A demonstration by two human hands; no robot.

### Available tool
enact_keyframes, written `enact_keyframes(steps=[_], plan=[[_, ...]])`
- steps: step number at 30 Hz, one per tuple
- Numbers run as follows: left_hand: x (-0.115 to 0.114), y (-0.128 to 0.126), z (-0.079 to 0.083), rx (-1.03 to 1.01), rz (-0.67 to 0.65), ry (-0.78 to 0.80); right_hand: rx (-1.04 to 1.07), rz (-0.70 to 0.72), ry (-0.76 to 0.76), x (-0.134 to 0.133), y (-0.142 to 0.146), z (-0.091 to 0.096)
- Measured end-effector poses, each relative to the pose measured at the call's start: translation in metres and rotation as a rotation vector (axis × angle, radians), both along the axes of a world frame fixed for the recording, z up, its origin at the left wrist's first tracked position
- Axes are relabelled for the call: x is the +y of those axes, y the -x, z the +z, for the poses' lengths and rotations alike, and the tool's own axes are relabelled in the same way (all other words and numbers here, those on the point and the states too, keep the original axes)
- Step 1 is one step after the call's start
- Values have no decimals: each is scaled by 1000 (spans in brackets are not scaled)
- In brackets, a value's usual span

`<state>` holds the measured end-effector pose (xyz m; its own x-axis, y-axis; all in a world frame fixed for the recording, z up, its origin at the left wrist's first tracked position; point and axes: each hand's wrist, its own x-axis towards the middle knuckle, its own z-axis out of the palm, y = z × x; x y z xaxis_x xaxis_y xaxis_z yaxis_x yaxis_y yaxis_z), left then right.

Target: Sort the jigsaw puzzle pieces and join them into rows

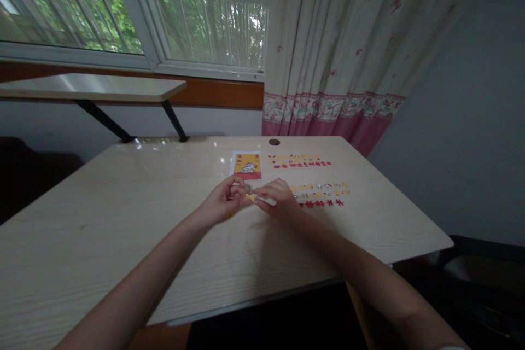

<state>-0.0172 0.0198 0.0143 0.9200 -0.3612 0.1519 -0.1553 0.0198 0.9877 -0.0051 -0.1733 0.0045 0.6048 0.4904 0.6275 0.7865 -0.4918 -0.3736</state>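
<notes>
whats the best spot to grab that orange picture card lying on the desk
I'd take the picture card by its left long edge, coming from the left: it lies flat, so a fingertip must lift an edge first, and that side has bare table, while rows of puzzle pieces crowd its right.

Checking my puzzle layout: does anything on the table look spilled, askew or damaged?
Nothing stands out. The puzzle pieces lie in tidy rows on the table, beside the flat picture card; the left hand and right hand meet at a small yellow piece.
</notes>
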Motion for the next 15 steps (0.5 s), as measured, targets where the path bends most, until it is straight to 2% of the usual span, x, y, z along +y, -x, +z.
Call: enact_keyframes(steps=[3, 10, 13, 15], plan=[[0, 1, 1, 46, -30, 32, -22, 13, 34, -2, -1, 1], [-1, 5, 7, 5, -26, -58, -62, 22, 90, -5, 3, 7], [4, 6, 12, -51, 4, -161, -104, -15, 77, -12, -1, 13], [12, 5, 16, -86, 36, -299, -147, -63, 31, -21, -5, 18]])
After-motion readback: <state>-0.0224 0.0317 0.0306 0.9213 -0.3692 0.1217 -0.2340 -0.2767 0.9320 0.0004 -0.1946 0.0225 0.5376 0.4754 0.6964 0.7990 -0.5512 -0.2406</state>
